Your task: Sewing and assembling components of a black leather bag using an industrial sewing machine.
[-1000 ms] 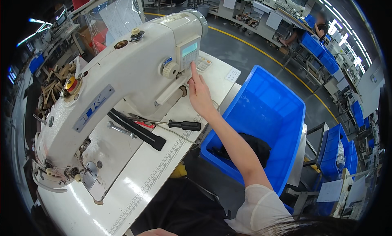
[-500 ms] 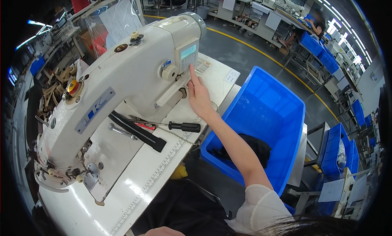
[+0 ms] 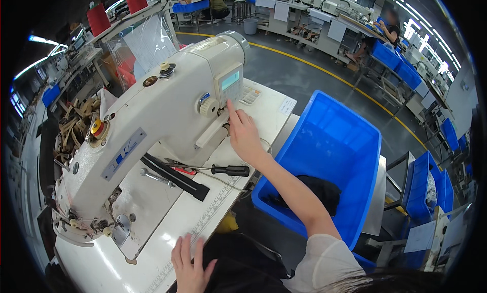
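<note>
A large white industrial sewing machine (image 3: pixel 152 125) lies across the white table (image 3: pixel 167 227). My right hand (image 3: pixel 243 133) reaches up to the control panel (image 3: pixel 231 85) on the machine's end, index finger touching just below its small screen. My left hand (image 3: pixel 190 265) rests flat on the near table edge, fingers spread, holding nothing. A black-handled screwdriver (image 3: pixel 223 169) lies on the table just below my right wrist. Next to it a black strip (image 3: pixel 175 177) lies at the machine's base.
A big blue plastic bin (image 3: pixel 335 156) stands right of the table with dark fabric (image 3: pixel 317 191) inside. Red thread cones (image 3: pixel 99 19) stand behind the machine. More workbenches, blue bins and other people sit across the grey floor beyond a yellow line.
My left hand has come into view and settled on the near table edge. My right hand stays at the machine's panel, shifted slightly.
</note>
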Tool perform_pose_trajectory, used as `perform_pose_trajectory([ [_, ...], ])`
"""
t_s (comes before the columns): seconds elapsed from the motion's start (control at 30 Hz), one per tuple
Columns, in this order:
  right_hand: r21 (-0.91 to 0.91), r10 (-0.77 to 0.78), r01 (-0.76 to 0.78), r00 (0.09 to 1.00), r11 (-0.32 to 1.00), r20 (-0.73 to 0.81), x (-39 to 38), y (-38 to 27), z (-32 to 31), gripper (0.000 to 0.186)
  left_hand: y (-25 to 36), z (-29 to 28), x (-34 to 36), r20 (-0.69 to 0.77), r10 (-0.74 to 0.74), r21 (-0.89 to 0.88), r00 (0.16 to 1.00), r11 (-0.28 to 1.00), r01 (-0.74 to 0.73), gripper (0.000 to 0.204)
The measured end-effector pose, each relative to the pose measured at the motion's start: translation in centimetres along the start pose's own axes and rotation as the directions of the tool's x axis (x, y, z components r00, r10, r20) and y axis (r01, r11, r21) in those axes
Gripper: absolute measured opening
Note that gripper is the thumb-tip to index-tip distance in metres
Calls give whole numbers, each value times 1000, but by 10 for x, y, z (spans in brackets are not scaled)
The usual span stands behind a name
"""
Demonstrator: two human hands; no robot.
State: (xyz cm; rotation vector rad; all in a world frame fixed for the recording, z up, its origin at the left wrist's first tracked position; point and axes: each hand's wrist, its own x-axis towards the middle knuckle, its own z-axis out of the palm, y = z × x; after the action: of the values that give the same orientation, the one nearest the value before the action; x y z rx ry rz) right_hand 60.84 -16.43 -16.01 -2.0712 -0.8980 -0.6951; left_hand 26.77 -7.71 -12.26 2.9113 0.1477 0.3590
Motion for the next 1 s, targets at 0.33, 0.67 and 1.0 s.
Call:
perform_pose_trajectory([
  [0.33,155,148,-153,988,976,47,0,8,0,54,-36,4,-11,23,71,165,997,984,-74,62],
  [0.67,328,247,-256,966,909,71,2,12,4,59,-34,5,-12,79,13,136,997,990,-24,71],
  [1.0,589,335,-409,912,697,237,3,20,4,59,-34,7,-15,96,2,154,995,988,-17,72],
])
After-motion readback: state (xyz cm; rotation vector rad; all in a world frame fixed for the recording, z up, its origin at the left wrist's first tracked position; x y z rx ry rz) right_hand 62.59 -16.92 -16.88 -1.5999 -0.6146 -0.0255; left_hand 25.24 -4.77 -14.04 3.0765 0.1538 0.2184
